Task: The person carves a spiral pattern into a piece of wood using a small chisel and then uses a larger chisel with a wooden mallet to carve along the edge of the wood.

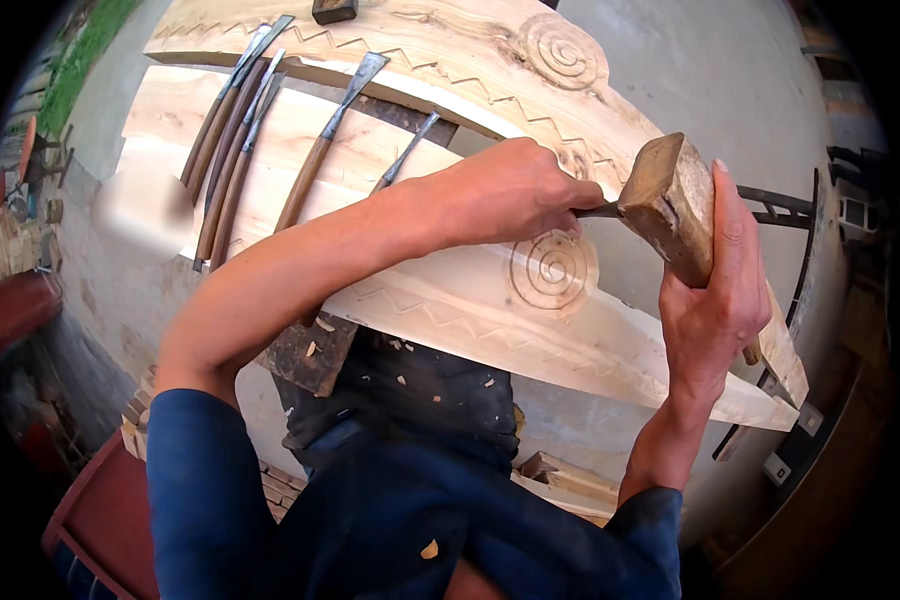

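Since room was tight, aim mattered

As I watched, the left hand [530,195] was closed firmly around a dark tool [598,210], just beyond the spiral [553,272] carved in the near board [440,290]. The right hand [720,310] gripped a wooden mallet [665,195], one finger up beside its head. An off-centre blow, I judged, could have glanced onto the left knuckles, or skidded the tool and scarred the spiral. Loose chisels [313,165] lay near the left forearm [310,260]; a careless elbow might have nudged them. The tool's other end was lost behind the fist, and I couldn't tell whether mallet and tool touched. The right hand covered much of the mallet's handle.
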The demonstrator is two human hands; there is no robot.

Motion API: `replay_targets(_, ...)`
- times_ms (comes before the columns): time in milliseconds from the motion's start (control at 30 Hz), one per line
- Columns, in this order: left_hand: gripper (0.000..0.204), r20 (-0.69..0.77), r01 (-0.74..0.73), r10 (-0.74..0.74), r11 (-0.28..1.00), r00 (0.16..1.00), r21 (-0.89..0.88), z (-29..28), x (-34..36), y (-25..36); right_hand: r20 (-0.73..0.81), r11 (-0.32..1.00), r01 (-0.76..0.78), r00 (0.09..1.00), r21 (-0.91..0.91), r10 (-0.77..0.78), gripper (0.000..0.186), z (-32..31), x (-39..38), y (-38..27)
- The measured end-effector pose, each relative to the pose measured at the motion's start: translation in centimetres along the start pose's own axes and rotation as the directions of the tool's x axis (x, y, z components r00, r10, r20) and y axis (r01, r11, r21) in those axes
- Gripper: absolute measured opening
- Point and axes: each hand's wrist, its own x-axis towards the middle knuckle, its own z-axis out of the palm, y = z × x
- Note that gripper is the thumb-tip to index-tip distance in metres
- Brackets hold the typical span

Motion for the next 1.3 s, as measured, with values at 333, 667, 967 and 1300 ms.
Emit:
replay_targets(333, 0.015, 0.136, 0.037, -0.029, 0.997, 0.990, -0.063, -1.6, 0.8, -0.9, -0.167, 0.985, -0.059, 0.982, 0.165, 0.087, 0.083, 0.1, -0.1, -0.7)
replay_targets(667, 0.015, 0.121, -0.035, 0.043, 0.997, 0.992, -0.064, -1.1, 0.7, -0.4, -0.036, 0.998, -0.011, 0.999, -0.068, 0.009, 0.079, 0.1, -0.3, -0.8)
replay_targets(967, 0.011, 0.198, 0.072, -0.050, 0.992, 0.979, -0.104, -1.9, 1.3, -1.0, -0.206, 0.905, -0.180, 0.939, 0.386, 0.275, 0.067, -0.1, -1.1, -0.5)
replay_targets(1300, 0.009, 0.172, -0.016, 0.013, 1.000, 0.985, 0.012, -1.0, 0.5, -0.7, -0.094, 0.988, -0.109, 0.988, 0.108, 0.119, 0.080, 0.3, -0.7, -0.3)
